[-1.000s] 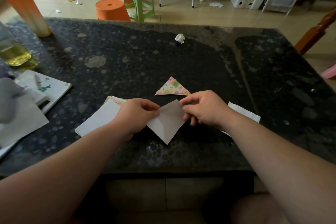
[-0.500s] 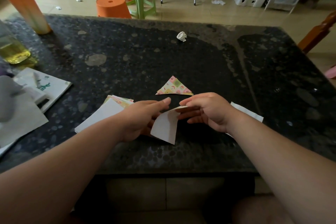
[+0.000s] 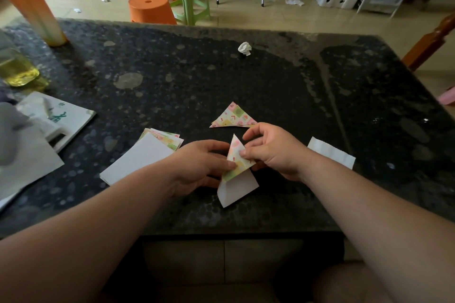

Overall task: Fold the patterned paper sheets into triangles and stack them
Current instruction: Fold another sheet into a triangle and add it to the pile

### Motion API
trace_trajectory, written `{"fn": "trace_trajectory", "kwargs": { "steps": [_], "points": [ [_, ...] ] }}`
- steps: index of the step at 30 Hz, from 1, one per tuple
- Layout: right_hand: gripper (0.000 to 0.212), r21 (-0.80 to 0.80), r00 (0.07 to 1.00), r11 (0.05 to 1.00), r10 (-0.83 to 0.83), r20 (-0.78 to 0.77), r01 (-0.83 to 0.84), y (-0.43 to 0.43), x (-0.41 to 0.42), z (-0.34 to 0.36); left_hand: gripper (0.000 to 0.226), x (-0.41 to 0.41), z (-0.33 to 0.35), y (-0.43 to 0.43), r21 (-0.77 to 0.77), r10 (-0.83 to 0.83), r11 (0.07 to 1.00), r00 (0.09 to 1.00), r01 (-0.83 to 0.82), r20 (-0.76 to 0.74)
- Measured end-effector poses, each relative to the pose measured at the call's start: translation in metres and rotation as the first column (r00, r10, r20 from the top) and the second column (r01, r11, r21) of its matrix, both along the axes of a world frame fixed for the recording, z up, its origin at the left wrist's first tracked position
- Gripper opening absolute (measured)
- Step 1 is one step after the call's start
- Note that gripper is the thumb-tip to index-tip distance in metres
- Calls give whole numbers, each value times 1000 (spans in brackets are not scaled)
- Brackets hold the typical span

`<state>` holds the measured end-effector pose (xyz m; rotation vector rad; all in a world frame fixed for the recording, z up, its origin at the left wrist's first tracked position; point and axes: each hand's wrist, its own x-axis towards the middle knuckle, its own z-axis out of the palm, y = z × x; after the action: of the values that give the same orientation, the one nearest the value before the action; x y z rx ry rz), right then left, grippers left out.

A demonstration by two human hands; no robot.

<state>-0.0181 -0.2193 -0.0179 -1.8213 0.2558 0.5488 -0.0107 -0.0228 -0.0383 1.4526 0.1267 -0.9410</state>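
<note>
We pinch the half-folded patterned sheet (image 3: 236, 181) between our left hand (image 3: 197, 167) and right hand (image 3: 273, 152), near the counter's (image 3: 270, 76) front edge. The finished triangle (image 3: 234, 117) lies just beyond the right hand, the nearer one for stacking.

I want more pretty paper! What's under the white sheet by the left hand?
Patterned sheets peek out past the far edge of the white sheet. It covers the rest of them, so their number cannot be told.
</note>
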Motion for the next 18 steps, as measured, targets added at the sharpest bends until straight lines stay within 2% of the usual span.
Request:
{"fn": "trace_trajectory", "kwargs": {
  "steps": [2,6,14,18],
  "points": [
    [29,-32,1000,999,6,6,-6,3,0,1,50,1,1,-1,-23,38,999,999,-37,12],
    [15,-213,997,976,-15,82,32,1,1,1,57,5,1,-3,-45,138,989,990,-137,14],
    [9,-119,995,991,-58,85,68,0,3,-1,73,7,2,-5,-165,252,953,967,-254,-31],
    [9,-257,988,965,80,135,-43,-3,1,1,60,5,4,-6,-127,224,967,975,-222,-2]
  ]
}}
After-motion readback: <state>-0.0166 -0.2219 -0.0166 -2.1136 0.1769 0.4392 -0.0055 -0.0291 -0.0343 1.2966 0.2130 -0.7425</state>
